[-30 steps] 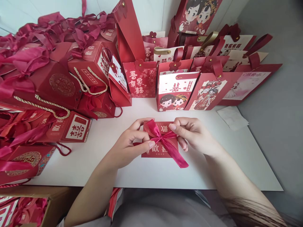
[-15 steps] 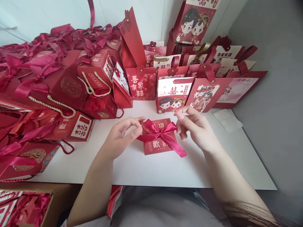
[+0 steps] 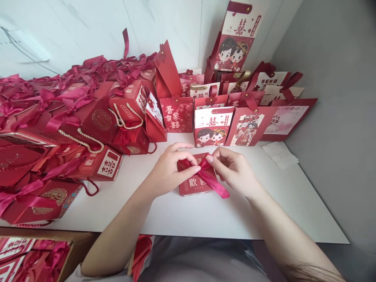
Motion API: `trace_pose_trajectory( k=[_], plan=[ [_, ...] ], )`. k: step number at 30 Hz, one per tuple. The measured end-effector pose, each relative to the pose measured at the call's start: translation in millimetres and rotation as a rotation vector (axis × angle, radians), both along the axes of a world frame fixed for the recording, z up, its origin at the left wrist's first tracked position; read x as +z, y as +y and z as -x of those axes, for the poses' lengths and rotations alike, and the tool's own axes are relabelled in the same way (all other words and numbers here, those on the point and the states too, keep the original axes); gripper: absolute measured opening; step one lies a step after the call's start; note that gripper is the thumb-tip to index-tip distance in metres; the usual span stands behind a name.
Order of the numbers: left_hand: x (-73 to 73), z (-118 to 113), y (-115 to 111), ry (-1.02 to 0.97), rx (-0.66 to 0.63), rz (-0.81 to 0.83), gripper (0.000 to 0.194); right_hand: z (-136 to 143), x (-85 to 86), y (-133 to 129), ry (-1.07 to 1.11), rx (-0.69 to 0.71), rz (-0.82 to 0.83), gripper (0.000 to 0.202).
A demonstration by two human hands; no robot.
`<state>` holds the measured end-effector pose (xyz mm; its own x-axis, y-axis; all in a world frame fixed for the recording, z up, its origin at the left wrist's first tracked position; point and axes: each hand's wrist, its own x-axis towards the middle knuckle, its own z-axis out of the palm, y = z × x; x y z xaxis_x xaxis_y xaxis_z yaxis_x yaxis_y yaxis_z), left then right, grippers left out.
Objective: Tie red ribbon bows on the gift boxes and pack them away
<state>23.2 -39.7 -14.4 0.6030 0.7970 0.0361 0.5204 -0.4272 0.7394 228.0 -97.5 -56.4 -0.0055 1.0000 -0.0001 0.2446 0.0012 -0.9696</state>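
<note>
A small red gift box (image 3: 190,188) with gold and white lettering lies on the white table in front of me. A magenta ribbon bow (image 3: 216,185) is tied across its top, one tail hanging toward me at the right. My left hand (image 3: 173,166) reaches over the box from the left, thumb and a finger closed on the bow near its knot. From the right, my right hand (image 3: 235,168) pinches the bow's right loop between thumb and fingers. Both hands hide part of the bow and the box's upper face.
Many ribboned red boxes (image 3: 100,117) are piled at the left. Red and white gift bags (image 3: 213,127) stand in rows at the back, near the tiled wall. A folded tissue (image 3: 280,154) lies at the right. Below the table's left edge is a cardboard carton (image 3: 69,254) of boxes.
Both hands have moved inward from beside the box and taken hold of the bow. The view has tilted up a little, showing more wall.
</note>
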Motion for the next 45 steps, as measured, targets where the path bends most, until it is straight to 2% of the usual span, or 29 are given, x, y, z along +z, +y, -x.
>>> trace_pose_trajectory(
  k=[6, 10, 18, 21, 23, 25, 28, 33, 39, 42, 45],
  plan=[
    [-13.5, -2.1, -2.2, -0.064, 0.007, 0.046, 0.012, 3.2, -4.3, 2.2, -0.049, -0.043, -0.018, 0.039],
    [-20.8, -4.6, -6.2, -0.116, 0.080, 0.060, 0.009, 4.5, -7.8, 3.3, -0.078, -0.070, -0.040, 0.033],
    [-25.2, -6.7, -8.1, -0.140, 0.098, 0.110, 0.010, 7.7, -12.5, 6.7, -0.106, -0.097, -0.129, 0.029],
    [-27.0, -0.2, -5.3, -0.180, 0.070, 0.155, 0.008, 5.6, -11.8, 6.0, -0.052, -0.071, -0.086, 0.029],
    [-29.0, 6.5, -0.8, -0.247, 0.061, 0.239, 0.019, 3.2, -10.4, 4.7, 0.037, -0.057, -0.050, 0.033],
    [-30.8, 13.0, 4.8, -0.311, 0.104, 0.281, 0.022, 1.0, -8.8, 3.3, 0.105, -0.068, -0.035, 0.039],
    [-31.0, 18.4, 12.2, -0.297, 0.193, 0.206, 0.023, 0.6, -7.3, 2.5, 0.123, -0.104, -0.019, 0.045],
    [-29.5, 18.6, 17.0, -0.220, 0.107, 0.159, 0.025, 4.6, -9.4, 5.6, 0.160, -0.101, -0.003, 0.040],
    [-31.4, 20.3, 16.0, -0.250, 0.091, 0.207, 0.022, 1.5, -6.7, 6.4, 0.111, -0.176, -0.089, 0.029],
    [-29.8, 22.7, 15.3, -0.297, 0.075, 0.150, 0.006, -2.9, 1.7, 0.3, -0.005, -0.179, -0.238, 0.024],
    [-26.4, 26.6, 15.4, -0.314, -0.025, 0.060, 0.025, -5.3, 11.4, -8.2, -0.198, -0.027, -0.449, 0.022]
  ],
)
